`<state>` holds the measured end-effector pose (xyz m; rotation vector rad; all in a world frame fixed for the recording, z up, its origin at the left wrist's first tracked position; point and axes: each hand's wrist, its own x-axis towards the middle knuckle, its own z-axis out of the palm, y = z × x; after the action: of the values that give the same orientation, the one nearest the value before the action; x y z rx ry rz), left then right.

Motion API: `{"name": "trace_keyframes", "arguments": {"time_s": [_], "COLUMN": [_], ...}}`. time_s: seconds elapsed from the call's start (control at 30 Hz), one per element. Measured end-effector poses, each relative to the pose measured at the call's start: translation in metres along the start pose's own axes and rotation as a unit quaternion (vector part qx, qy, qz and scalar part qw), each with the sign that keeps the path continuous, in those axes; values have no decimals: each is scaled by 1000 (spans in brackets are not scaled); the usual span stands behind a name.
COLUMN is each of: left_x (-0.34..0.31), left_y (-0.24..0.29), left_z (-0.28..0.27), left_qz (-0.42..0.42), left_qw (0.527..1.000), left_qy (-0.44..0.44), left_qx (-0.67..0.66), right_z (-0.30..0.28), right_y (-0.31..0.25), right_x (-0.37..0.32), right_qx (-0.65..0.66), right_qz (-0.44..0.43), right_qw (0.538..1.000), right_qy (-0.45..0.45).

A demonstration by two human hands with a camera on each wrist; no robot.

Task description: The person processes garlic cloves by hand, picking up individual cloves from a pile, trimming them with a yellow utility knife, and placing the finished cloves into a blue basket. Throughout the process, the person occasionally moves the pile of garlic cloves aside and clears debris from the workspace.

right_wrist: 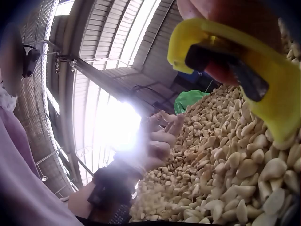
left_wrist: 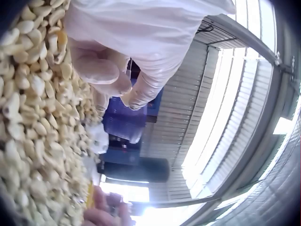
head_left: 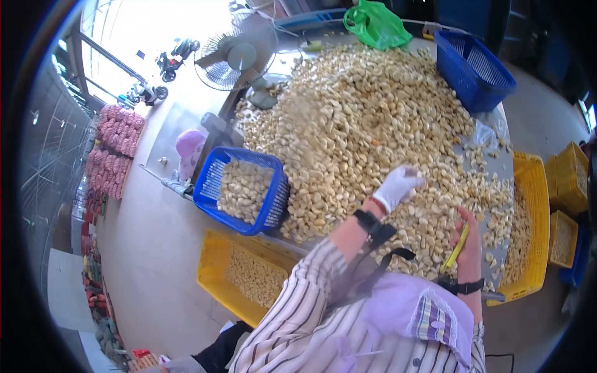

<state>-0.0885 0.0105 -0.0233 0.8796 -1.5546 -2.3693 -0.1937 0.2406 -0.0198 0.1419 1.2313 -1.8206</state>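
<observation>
A broad heap of pale garlic cloves (head_left: 367,118) covers the table. My left hand (head_left: 398,186), in a white glove, is over the near part of the heap. Its thumb and fingertips (left_wrist: 113,84) come close together in the left wrist view; whether they pinch a clove I cannot tell. To the right, my bare right hand (head_left: 469,239) grips a slim yellow tool (head_left: 459,247) above the near right side of the heap. Up close in the right wrist view, that yellow plastic tool (right_wrist: 277,87) has a dark part set in its frame.
A blue basket (head_left: 239,154) of cloves stands at the table's left edge, with a yellow crate (head_left: 214,264) below. Another yellow crate (head_left: 532,217) is at the right. Behind the heap are a fan (head_left: 239,56), a green bag (head_left: 378,25) and a blue basket (head_left: 476,74).
</observation>
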Motion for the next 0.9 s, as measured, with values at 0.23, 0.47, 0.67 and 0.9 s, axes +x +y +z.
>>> {"name": "trace_keyframes", "arguments": {"time_s": [0.23,0.47,0.67,0.9], "left_x": [-60,-89,-99,-124], "left_y": [19,3,-12,83], "left_z": [6,5,17,-28], "left_qz": [55,3,-11,255], "left_qw": [998,995,990,938], "left_qy": [-23,-4,-12,149], "left_qx": [-22,-99,-138,-180], "right_z": [14,-1,16,15], "right_y": [-5,8,8,2], "right_x": [-8,0,-11,-17], "right_qx": [-26,1,-37,-68], "right_qz": [4,-27,-49,-61], "right_qw": [999,1000,997,995], "right_qy": [44,5,-37,-39]}}
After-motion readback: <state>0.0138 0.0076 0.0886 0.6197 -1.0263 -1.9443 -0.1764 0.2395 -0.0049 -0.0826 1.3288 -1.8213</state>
